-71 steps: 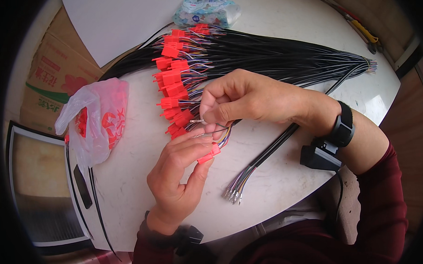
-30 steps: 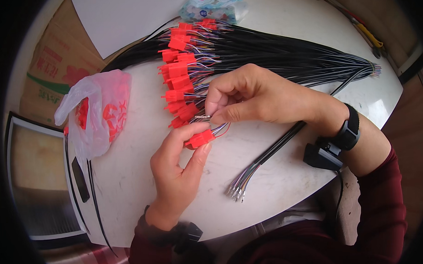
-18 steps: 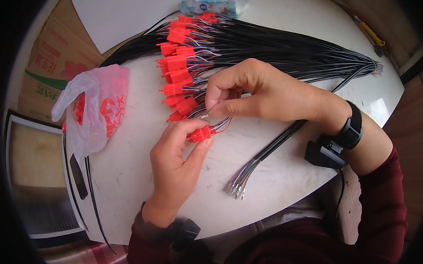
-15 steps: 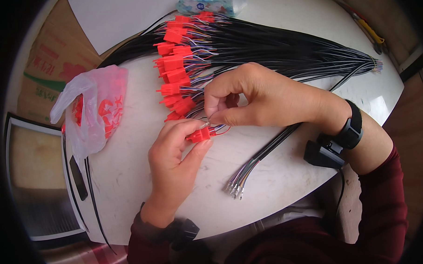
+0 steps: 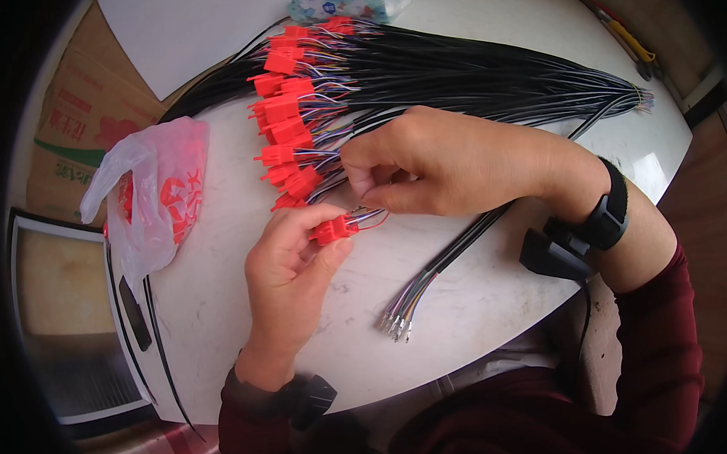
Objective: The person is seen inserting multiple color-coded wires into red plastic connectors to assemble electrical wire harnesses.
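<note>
Metal terminal (image 5: 358,209) moved toward wire end of red connector (image 5: 331,230) | left hand (image 5: 287,258): gripping connector, thumb and forefinger | right hand (image 5: 437,170): pinching terminal

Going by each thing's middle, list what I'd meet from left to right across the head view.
Silver-framed rectangular panel → translucent white-and-pink plastic bag → left hand → red plastic connector pinched in its fingertips → right hand → yellow-handled tool near the table's far edge.
</note>
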`<state>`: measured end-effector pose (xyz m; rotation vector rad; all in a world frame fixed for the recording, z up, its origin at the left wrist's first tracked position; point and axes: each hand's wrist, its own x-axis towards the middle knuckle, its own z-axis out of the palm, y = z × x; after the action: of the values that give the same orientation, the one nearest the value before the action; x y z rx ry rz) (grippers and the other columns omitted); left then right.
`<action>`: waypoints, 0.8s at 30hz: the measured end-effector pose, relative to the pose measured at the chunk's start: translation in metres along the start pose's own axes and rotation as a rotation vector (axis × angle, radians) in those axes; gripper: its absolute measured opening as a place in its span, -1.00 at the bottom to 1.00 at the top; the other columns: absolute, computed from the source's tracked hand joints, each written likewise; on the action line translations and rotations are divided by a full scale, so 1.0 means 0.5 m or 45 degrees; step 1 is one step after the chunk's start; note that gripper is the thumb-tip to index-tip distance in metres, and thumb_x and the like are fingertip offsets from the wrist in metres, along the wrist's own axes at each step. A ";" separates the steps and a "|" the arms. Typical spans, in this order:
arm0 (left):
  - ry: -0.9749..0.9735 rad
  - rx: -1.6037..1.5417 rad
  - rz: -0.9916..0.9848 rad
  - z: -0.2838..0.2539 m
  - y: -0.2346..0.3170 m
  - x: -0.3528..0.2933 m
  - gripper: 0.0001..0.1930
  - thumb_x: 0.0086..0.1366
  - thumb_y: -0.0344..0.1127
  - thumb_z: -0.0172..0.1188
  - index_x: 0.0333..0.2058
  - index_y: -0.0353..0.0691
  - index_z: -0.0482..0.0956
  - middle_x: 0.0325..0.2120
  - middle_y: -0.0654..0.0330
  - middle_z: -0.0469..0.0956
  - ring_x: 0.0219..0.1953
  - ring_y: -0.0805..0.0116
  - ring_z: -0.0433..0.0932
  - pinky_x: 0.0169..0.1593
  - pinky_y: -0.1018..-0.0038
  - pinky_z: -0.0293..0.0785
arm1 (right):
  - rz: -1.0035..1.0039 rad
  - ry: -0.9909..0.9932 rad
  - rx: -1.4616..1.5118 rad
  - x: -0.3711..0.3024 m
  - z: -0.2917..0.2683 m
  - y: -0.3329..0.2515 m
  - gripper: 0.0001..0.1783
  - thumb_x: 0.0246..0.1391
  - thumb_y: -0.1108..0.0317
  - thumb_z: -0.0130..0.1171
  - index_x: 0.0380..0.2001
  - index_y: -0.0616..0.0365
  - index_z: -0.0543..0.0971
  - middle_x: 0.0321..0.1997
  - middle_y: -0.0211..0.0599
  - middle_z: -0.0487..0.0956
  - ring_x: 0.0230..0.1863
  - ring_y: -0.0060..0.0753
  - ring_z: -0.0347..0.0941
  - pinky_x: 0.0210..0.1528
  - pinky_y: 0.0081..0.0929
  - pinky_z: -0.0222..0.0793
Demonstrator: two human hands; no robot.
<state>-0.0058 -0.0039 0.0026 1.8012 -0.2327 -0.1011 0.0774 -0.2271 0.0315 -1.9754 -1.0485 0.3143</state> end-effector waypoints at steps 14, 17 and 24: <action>-0.039 -0.209 -0.072 -0.004 -0.006 0.002 -0.74 0.31 -0.57 0.23 -0.04 -0.43 0.49 -0.21 0.21 0.57 -0.17 0.55 0.51 -0.06 0.62 0.45 | 0.022 -0.153 0.171 -0.003 -0.011 0.009 -0.83 0.08 0.37 0.19 -0.43 0.30 0.52 -0.54 -0.21 0.54 -0.47 -0.27 0.46 -0.32 -0.36 0.36; -0.038 -0.233 -0.081 -0.004 -0.005 0.002 -0.74 0.31 -0.55 0.24 -0.04 -0.43 0.49 -0.21 0.22 0.58 -0.17 0.56 0.51 -0.07 0.63 0.44 | 0.036 -0.139 0.130 -0.003 -0.006 0.006 -0.81 0.07 0.37 0.22 -0.43 0.31 0.53 -0.53 -0.18 0.55 -0.46 -0.24 0.47 -0.33 -0.34 0.36; -0.045 -0.196 -0.086 -0.003 -0.003 0.000 -0.73 0.30 -0.53 0.25 -0.04 -0.44 0.50 -0.21 0.20 0.59 -0.17 0.55 0.53 -0.08 0.62 0.46 | -0.007 -0.092 0.120 -0.001 0.001 0.005 -0.81 0.04 0.37 0.24 -0.42 0.34 0.58 -0.48 -0.10 0.60 -0.40 -0.17 0.55 -0.30 -0.31 0.41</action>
<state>-0.0051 -0.0021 0.0014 1.6551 -0.1845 -0.1938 0.0782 -0.2278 0.0289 -1.8887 -1.0652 0.4277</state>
